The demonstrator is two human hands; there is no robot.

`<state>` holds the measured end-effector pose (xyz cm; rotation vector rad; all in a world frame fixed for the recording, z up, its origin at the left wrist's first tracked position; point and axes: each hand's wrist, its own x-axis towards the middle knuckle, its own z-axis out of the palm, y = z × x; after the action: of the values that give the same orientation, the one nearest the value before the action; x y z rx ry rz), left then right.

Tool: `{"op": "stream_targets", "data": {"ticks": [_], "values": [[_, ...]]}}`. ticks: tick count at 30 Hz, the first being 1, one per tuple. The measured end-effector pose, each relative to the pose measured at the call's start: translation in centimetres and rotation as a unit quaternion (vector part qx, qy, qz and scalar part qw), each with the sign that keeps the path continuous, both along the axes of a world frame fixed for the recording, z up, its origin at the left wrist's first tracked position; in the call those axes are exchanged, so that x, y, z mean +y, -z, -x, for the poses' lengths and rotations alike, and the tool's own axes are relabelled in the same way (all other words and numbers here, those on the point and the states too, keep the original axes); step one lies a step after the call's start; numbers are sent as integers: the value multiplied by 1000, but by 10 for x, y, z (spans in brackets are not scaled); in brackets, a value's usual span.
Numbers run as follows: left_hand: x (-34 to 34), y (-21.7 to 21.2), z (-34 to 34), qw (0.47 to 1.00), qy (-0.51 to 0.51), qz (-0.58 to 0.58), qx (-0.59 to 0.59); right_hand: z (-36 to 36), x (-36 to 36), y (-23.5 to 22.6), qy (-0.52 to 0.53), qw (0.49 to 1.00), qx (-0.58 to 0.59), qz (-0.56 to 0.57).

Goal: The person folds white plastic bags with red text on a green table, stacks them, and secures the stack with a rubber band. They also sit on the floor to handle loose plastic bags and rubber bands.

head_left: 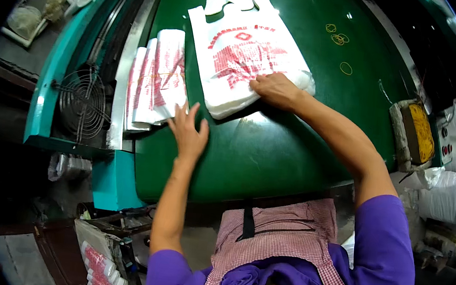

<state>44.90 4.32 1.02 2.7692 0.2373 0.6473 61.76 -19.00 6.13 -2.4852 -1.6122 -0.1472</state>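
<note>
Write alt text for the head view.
A person's right hand is on a stack of white plastic bags printed in red, on a green surface; the left hand is at the near end of folded bag bundles.

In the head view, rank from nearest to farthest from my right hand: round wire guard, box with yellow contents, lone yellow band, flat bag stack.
1. Flat bag stack: under your right hand, touching.
2. Lone yellow band: to the right.
3. Box: farther right.
4. Round wire guard: far left.
</note>
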Motion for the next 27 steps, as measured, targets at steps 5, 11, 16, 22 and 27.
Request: {"op": "stream_targets", "data": {"ticks": [5, 11, 16, 22, 27], "values": [[-87, -10, 108, 794, 73, 602, -35, 125, -47, -18, -48, 967, 237, 82], [-111, -2, 175, 461, 69, 875, -131, 214, -55, -14, -105, 863, 482, -111], [-111, -26, 141, 780, 299, 537, -119, 197, -39, -84, 42, 670, 611, -419], [-133, -32, 72, 656, 200, 727, 1, 171, -40, -177, -108, 521, 490, -691], [-138, -60, 24, 811, 199, 530, -149, 117, -13, -214, -35, 738, 247, -627]]}}
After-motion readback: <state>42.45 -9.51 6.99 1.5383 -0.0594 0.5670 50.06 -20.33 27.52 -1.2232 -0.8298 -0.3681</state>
